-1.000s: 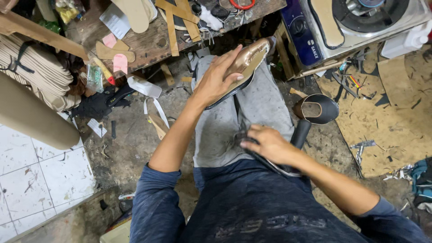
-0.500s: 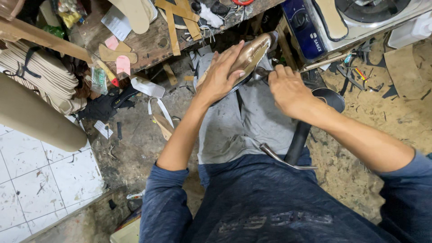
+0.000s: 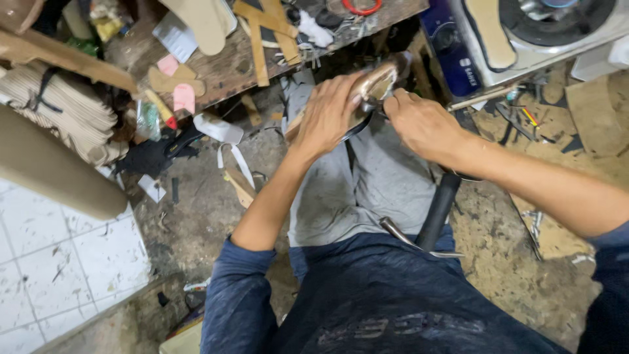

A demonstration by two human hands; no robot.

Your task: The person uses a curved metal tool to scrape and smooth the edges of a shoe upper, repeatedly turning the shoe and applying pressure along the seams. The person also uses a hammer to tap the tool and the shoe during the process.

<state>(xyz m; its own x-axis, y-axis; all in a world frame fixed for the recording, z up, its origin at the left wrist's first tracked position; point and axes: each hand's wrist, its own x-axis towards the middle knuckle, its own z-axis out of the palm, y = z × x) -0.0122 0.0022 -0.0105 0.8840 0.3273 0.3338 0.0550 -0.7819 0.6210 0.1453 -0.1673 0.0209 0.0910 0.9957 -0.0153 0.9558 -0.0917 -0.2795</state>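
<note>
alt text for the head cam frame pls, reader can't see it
Seen from above, a seated person holds a tan shoe on a gray cloth over their lap: left hand wrapped over its side, right hand at its toe end. Ahead, a cluttered wooden bench holds insole cutouts; a stack of beige soles sits left above a scrap-strewn floor.

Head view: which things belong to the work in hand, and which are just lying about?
In hand: shoe, pressed by left hand, touched by right hand.

Lying about: insole cutouts on wooden bench, stacked soles, metal tool on lap.
</note>
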